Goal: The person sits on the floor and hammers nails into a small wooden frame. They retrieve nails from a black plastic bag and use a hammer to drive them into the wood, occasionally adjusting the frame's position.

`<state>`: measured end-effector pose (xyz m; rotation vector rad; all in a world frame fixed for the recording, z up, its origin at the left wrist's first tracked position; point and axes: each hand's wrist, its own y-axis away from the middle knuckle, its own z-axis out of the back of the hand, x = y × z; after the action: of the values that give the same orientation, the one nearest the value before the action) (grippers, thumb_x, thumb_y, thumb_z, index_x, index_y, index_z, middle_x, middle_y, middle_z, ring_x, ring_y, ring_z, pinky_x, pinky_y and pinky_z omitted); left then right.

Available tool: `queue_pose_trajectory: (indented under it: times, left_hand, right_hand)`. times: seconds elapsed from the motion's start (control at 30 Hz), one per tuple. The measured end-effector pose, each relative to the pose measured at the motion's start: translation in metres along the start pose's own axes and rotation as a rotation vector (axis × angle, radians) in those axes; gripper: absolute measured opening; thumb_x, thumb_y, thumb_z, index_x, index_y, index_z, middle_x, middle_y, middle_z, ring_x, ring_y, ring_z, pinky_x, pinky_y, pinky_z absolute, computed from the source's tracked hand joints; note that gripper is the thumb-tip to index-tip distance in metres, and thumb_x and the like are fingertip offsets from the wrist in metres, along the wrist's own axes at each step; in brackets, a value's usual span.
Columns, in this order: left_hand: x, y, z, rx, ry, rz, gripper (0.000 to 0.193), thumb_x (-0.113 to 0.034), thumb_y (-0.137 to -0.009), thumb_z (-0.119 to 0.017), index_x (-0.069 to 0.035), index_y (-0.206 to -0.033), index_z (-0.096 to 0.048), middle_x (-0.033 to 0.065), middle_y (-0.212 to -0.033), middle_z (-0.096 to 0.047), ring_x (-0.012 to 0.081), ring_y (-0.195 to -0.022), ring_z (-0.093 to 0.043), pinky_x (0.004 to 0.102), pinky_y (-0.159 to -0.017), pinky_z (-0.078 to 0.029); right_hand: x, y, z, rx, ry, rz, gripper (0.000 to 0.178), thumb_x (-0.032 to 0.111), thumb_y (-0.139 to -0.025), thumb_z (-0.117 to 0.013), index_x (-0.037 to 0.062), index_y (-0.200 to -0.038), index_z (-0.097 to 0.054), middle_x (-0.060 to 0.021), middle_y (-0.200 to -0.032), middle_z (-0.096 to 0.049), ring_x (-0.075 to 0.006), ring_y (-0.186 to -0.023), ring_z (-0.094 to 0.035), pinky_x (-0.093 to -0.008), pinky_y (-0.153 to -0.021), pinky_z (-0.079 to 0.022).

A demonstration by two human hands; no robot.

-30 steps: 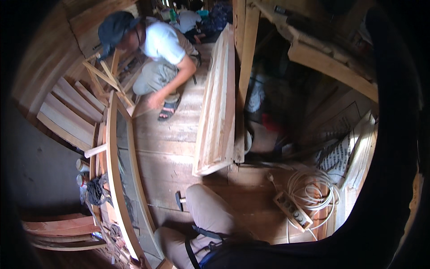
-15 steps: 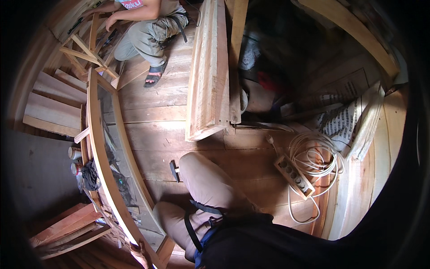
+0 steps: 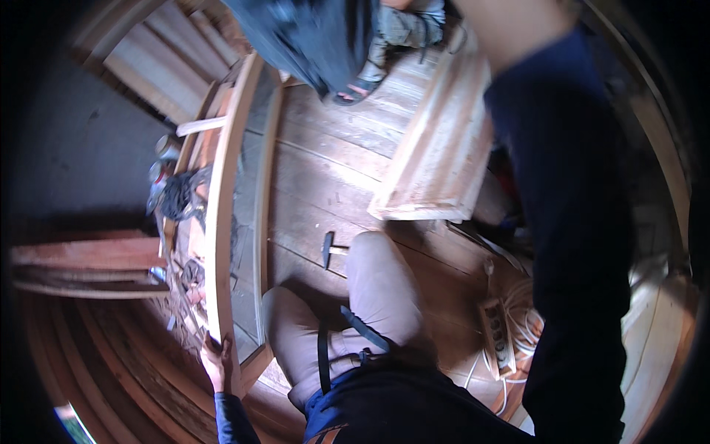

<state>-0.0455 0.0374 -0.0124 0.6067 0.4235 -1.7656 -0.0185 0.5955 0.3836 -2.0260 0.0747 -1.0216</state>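
My left hand (image 3: pixel 217 362) is closed round the near end of a long, pale wooden rail (image 3: pixel 220 222), part of a glazed frame standing beside my left leg. My right arm (image 3: pixel 573 185), in a dark sleeve, is raised across the right side; its hand lies beyond the upper edge. A dark grey cloth (image 3: pixel 310 44), smeared by motion, hangs at the top; what holds it is hidden. A hammer (image 3: pixel 330 250) lies on the plank floor (image 3: pixel 318 177) against my knee, its handle partly hidden.
Another person's sandalled foot (image 3: pixel 356 92) shows below the cloth. A long wooden box-like piece (image 3: pixel 436 140) lies ahead. At right are a power strip (image 3: pixel 497 337) and coiled white cable (image 3: pixel 526 322). Left of the rail are cans (image 3: pixel 168 146), a black rag (image 3: pixel 177 196) and stacked boards (image 3: pixel 81 255).
My right arm has come up into view. The grey cloth has appeared over the other person. My view has swung, shifting the floor things; my left hand stays on the rail.
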Motion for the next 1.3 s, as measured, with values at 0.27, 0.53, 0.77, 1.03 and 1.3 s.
queue_pose_trajectory:
  times: [0.27,0.53,0.77,1.03,1.3]
  left_hand:
    - [-0.015,0.021,0.003,-0.121,-0.033,-0.044,0.054,-0.026,-0.083,-0.076,0.012,-0.116,-0.058,0.0094,-0.06,-0.045,0.0189,-0.054,-0.041,0.0359,-0.052,-0.038]
    - [-0.05,0.014,0.002,0.048,-0.122,0.105,0.035,-0.016,-0.082,-0.075,0.001,-0.108,-0.06,0.0113,-0.063,-0.056,0.0263,-0.053,-0.055,0.0388,-0.054,-0.046]
    - [-0.063,0.015,0.007,0.084,-0.114,0.18,0.03,-0.018,-0.081,-0.077,-0.002,-0.101,-0.061,0.0115,-0.061,-0.055,0.0279,-0.051,-0.055,0.0412,-0.052,-0.044]
    - [-0.05,0.009,0.007,0.094,-0.1,0.191,0.046,-0.008,-0.074,-0.074,0.0,-0.117,-0.06,0.0125,-0.059,-0.052,0.0265,-0.051,-0.053,0.0389,-0.054,-0.044]
    - [-0.054,0.009,0.008,0.099,-0.073,0.173,0.038,-0.011,-0.075,-0.073,-0.002,-0.11,-0.061,0.0133,-0.058,-0.051,0.0285,-0.05,-0.052,0.0392,-0.053,-0.044]
  right_hand:
    - [-0.179,0.142,-0.038,0.158,-0.109,-0.278,0.01,0.003,-0.081,-0.064,-0.0011,-0.09,-0.063,0.0002,-0.076,-0.06,-0.01,-0.069,-0.054,-0.0266,-0.065,-0.044]
    - [-0.293,0.252,0.023,0.383,0.47,-0.235,0.016,-0.002,-0.077,-0.066,-0.0014,-0.092,-0.063,-0.0086,-0.081,-0.067,-0.0129,-0.076,-0.06,-0.0303,-0.074,-0.05]
    - [-0.361,0.349,0.114,0.456,0.859,-0.443,0.026,0.005,-0.074,-0.073,-0.0012,-0.097,-0.064,-0.0212,-0.085,-0.068,-0.0352,-0.079,-0.067,-0.0401,-0.074,-0.051]
    - [-0.34,0.375,0.152,0.882,1.208,-0.607,0.057,0.022,-0.074,-0.078,-0.0072,-0.12,-0.061,-0.0264,-0.119,-0.062,-0.0402,-0.113,-0.059,-0.0422,-0.1,-0.047]
    - [-0.275,0.393,0.105,1.552,1.289,0.008,0.056,0.018,-0.075,-0.077,0.0103,-0.127,-0.058,-0.0133,-0.14,-0.047,-0.0325,-0.14,-0.032,-0.0537,-0.113,-0.025]
